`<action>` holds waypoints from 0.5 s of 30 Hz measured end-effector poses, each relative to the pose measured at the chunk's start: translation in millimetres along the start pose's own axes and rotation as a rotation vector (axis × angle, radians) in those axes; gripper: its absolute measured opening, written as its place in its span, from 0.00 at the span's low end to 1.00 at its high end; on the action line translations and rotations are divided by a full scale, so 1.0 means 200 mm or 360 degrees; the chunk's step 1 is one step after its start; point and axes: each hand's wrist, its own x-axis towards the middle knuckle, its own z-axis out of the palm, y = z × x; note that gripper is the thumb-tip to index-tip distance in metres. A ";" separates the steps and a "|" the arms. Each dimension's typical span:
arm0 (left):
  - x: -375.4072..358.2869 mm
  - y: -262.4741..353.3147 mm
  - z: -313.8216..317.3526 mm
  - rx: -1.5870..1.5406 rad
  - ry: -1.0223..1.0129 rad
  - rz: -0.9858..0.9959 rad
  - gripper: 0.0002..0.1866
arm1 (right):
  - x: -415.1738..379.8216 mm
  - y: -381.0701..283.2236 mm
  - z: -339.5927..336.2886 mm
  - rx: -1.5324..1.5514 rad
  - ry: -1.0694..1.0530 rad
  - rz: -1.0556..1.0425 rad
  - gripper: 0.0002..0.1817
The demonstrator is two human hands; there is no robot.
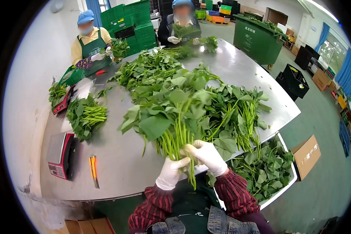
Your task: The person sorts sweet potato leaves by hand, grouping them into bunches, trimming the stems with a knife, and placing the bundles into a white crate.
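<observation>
In white gloves, my left hand and my right hand are both closed around the lower stems of a bunch of leafy greens. The bunch is held upright near the table's front edge, leaves away from me and some stem ends hanging below my fingers. Behind and to the right, a big heap of leafy greens covers the middle of the metal table. A separate bundle of greens lies to the left, with its stems pointing right.
A red scale and an orange utility knife lie at the left. A white bin of greens stands at my right beside a cardboard box. Two co-workers handle greens across the table. A green waste bin stands beyond.
</observation>
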 end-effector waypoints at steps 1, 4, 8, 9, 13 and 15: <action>0.00 0.00 0.02 0.0012 0.0040 -0.0032 0.09 | 0.01 0.03 0.00 0.0178 0.0061 -0.0061 0.19; 0.01 -0.02 0.01 -0.0091 0.0065 -0.0032 0.10 | -0.04 0.07 0.06 0.0405 0.0258 -0.0159 0.16; 0.03 -0.09 0.02 -0.0436 -0.0020 -0.0063 0.09 | -0.13 0.15 0.07 0.0528 0.0351 -0.0311 0.14; 0.02 -0.09 0.05 -0.0378 -0.0033 -0.0077 0.10 | -0.17 0.17 0.08 0.0508 0.0380 -0.0279 0.13; -0.01 -0.07 0.15 -0.0265 -0.0072 -0.0143 0.11 | -0.27 0.33 0.06 -0.0649 0.0636 -0.1111 0.15; 0.00 -0.12 0.17 -0.0236 -0.0062 -0.0135 0.10 | -0.31 0.36 0.11 0.0004 0.0626 -0.1113 0.15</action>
